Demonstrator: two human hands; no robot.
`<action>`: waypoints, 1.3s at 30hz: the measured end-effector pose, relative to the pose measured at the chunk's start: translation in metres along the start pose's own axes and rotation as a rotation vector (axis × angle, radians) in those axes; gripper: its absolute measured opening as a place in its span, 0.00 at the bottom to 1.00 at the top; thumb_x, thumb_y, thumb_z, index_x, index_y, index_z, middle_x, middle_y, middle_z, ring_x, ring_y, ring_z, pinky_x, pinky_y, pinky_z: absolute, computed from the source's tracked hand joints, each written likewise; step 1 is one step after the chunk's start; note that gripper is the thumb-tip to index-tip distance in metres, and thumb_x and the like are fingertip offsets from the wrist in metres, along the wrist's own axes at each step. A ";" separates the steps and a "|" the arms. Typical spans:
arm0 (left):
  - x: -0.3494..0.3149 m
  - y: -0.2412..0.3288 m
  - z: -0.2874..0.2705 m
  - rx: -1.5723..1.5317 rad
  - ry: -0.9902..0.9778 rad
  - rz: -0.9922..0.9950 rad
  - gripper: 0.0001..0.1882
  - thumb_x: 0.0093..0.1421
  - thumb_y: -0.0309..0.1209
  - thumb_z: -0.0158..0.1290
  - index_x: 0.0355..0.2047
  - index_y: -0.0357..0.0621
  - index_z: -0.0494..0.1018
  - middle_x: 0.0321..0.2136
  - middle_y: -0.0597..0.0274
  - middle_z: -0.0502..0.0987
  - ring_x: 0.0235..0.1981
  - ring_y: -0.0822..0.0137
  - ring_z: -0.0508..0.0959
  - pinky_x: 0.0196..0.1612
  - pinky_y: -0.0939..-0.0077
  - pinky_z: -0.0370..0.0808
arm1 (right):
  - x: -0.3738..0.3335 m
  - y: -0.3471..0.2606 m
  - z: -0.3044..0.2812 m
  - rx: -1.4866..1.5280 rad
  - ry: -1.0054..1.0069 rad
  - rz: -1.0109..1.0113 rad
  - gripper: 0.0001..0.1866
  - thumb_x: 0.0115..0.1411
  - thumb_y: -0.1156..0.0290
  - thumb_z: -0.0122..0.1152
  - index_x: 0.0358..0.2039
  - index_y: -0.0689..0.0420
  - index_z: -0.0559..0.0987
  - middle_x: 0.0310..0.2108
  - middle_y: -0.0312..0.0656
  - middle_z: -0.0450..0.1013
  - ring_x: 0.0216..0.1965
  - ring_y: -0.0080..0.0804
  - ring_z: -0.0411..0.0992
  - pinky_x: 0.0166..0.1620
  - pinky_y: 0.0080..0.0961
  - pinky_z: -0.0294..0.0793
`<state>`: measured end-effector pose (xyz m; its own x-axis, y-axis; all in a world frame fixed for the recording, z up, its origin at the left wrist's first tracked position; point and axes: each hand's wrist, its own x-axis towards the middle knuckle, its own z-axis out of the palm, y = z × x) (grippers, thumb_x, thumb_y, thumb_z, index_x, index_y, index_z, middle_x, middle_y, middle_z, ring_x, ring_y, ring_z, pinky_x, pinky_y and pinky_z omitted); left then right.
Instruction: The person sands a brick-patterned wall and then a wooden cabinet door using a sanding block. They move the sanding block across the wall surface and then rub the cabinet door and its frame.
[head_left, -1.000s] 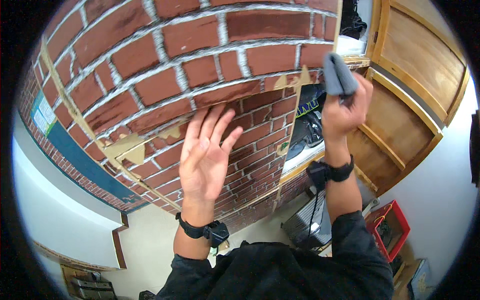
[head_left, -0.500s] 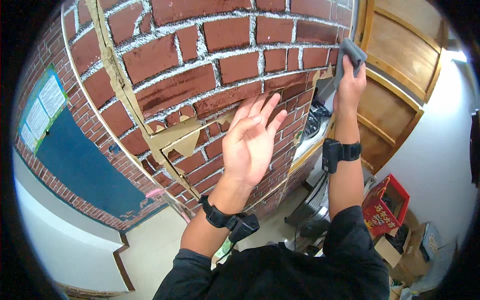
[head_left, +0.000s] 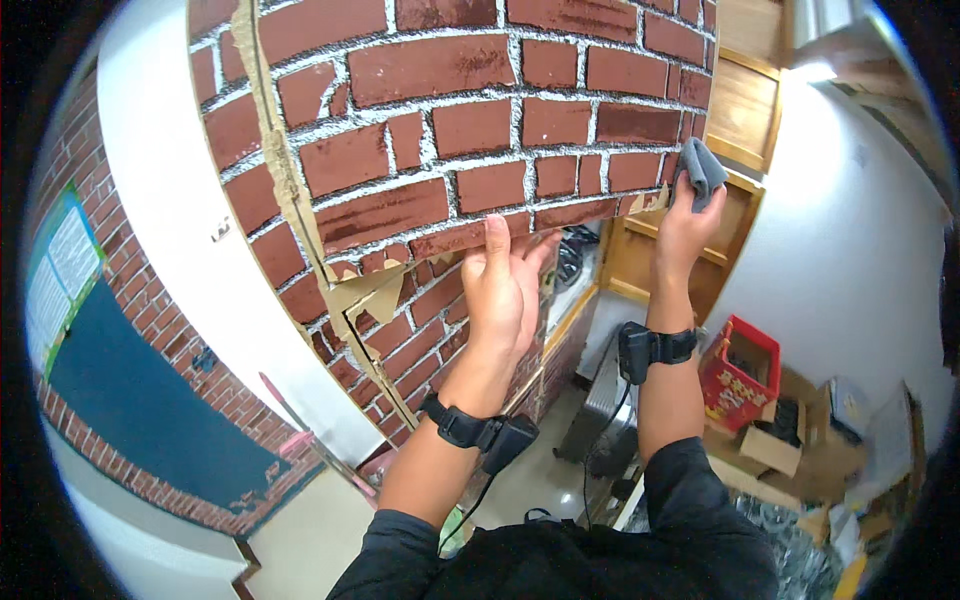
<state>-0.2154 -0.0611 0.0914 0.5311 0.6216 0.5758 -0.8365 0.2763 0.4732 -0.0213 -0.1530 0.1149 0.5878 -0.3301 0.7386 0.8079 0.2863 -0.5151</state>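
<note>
- Two hands are at work: your left hand [head_left: 500, 295] straddles the lower edge of the brick-patterned panel [head_left: 520, 125], thumb laid on its face and fingers passing behind; you cannot tell from here how firmly it presses.
- Your right hand [head_left: 685, 230] is curled round a folded grey cloth [head_left: 702, 172], fingers and thumb closed in on it; the cloth sits at the panel's right edge, seemingly touching, above your right fingers.
- The panel spreads above your left hand and reaches across to your right. It looks stiff and broad, likely awkward more than heavy; support it under the lower edge, near the middle, where your left hand is.
- The cloth looks soft and light and should give in your grip; hold it by the fold, leaving its upper part free.
- Beware the torn brown strip [head_left: 290, 190] up and left of your left hand, and the peeled corner [head_left: 375, 297] just beside it: both look fragile, so avoid catching them.
- A second brick-patterned surface [head_left: 425, 305] lies behind and below your left hand, limiting finger room.
- Wooden doors [head_left: 740, 110] stand beyond your right hand; the pale wall [head_left: 830, 230] is farther right, leaving some sideways room.
- Below your right hand sit a red box [head_left: 732, 390] and, inward, a grey ribbed case [head_left: 597, 415].
</note>
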 end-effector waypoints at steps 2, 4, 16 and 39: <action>-0.007 0.000 0.003 -0.033 -0.011 -0.049 0.26 0.73 0.48 0.46 0.57 0.39 0.65 0.55 0.54 0.73 0.57 0.55 0.73 0.58 0.44 0.74 | -0.003 -0.022 -0.021 -0.065 0.037 -0.055 0.18 0.68 0.68 0.61 0.52 0.64 0.73 0.48 0.45 0.75 0.50 0.34 0.72 0.56 0.33 0.68; -0.014 0.004 0.005 -0.053 -0.021 -0.150 0.26 0.72 0.49 0.47 0.56 0.38 0.66 0.53 0.53 0.74 0.55 0.55 0.74 0.56 0.44 0.75 | -0.008 -0.046 -0.039 -0.200 0.095 -0.081 0.17 0.69 0.68 0.60 0.53 0.65 0.72 0.49 0.44 0.74 0.49 0.32 0.71 0.56 0.30 0.68; -0.087 0.047 0.056 -0.225 -0.005 -0.296 0.32 0.70 0.55 0.49 0.60 0.41 0.61 0.56 0.55 0.69 0.56 0.57 0.71 0.58 0.42 0.71 | -0.064 -0.206 -0.147 -0.580 0.092 -0.484 0.17 0.64 0.78 0.58 0.53 0.65 0.70 0.68 0.57 0.58 0.64 0.51 0.63 0.64 0.41 0.62; -0.112 0.165 0.034 -0.311 -0.107 -0.472 0.38 0.70 0.55 0.46 0.65 0.34 0.58 0.60 0.47 0.70 0.60 0.52 0.70 0.66 0.52 0.67 | -0.161 -0.407 -0.154 -1.035 0.040 -0.877 0.21 0.50 0.77 0.68 0.46 0.45 0.84 0.58 0.45 0.66 0.53 0.44 0.65 0.59 0.46 0.54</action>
<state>-0.4080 -0.1097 0.1277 0.8540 0.3053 0.4213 -0.4969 0.7186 0.4866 -0.4380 -0.3551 0.1382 -0.1452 -0.0836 0.9859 0.5643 -0.8255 0.0131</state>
